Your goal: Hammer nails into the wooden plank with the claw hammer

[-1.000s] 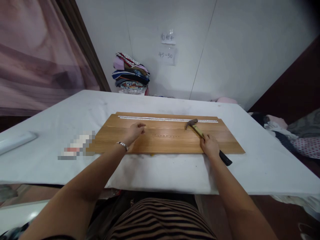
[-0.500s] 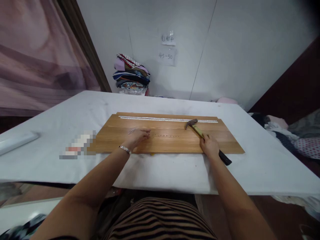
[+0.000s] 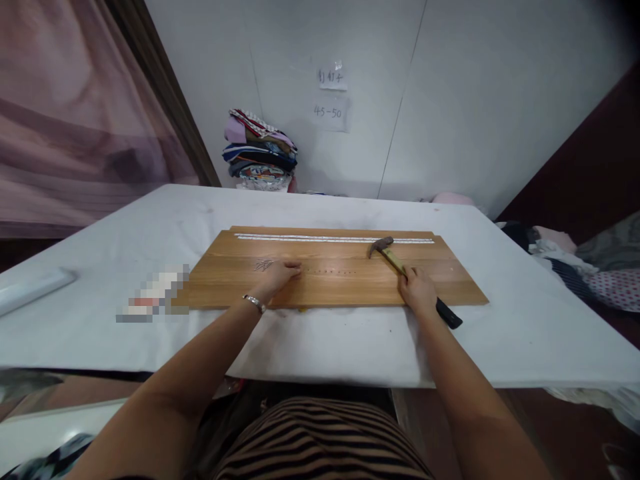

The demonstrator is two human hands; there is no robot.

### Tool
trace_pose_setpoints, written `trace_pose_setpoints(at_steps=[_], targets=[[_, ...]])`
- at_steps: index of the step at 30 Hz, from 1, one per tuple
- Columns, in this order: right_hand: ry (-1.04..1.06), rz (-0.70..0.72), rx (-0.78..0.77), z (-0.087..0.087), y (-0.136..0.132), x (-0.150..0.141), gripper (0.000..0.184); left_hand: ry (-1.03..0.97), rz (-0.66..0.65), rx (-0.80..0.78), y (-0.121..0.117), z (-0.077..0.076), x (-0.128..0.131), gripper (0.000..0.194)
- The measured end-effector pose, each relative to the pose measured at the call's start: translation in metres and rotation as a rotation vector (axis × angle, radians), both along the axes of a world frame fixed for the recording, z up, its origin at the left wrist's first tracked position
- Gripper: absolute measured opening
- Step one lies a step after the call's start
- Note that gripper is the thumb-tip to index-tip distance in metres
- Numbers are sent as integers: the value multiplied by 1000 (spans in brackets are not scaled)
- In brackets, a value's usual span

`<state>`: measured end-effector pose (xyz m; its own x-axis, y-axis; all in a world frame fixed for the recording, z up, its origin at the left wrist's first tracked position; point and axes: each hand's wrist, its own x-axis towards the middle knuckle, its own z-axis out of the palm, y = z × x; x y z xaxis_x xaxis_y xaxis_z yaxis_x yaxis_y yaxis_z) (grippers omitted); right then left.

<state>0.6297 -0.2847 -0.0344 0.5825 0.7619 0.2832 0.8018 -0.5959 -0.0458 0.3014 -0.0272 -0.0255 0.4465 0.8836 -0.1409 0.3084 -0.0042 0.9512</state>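
Note:
On the wooden board (image 3: 330,290), my left hand (image 3: 280,279) is closed in a pinch at the left end of a row of small dark points (image 3: 333,271). Whatever lies between its fingertips is too small to make out. Just left of those fingers lies a loose pile of nails (image 3: 263,265), partly behind the hand. My right hand (image 3: 419,288) grips a claw hammer (image 3: 393,259) around its handle, over the right part of the board. The hammer's rusty head points away from me, and its black handle end sticks out below the hand.
Two white printed strips (image 3: 335,239) run along the board's far side. The board rests on a white-covered table (image 3: 325,347). Folded clothes (image 3: 261,150) are stacked at the back by the wall. A white roll (image 3: 37,290) lies at the left, and fabrics (image 3: 575,267) are heaped beyond the right edge.
The view has shifted slightly. My left fingers have drawn closer together and sit slightly lower at the row's end. My right hand keeps its grip on the hammer, nearly unmoved.

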Motion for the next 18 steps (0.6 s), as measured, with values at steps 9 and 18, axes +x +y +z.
trace_pose_setpoints(at_steps=[9, 18], targets=[[-3, 6, 10, 1, -1, -1, 38, 145, 32, 84, 2, 2, 2, 21], [-22, 9, -4, 1, -1, 0, 35, 489, -51, 253, 0, 17, 9, 17]])
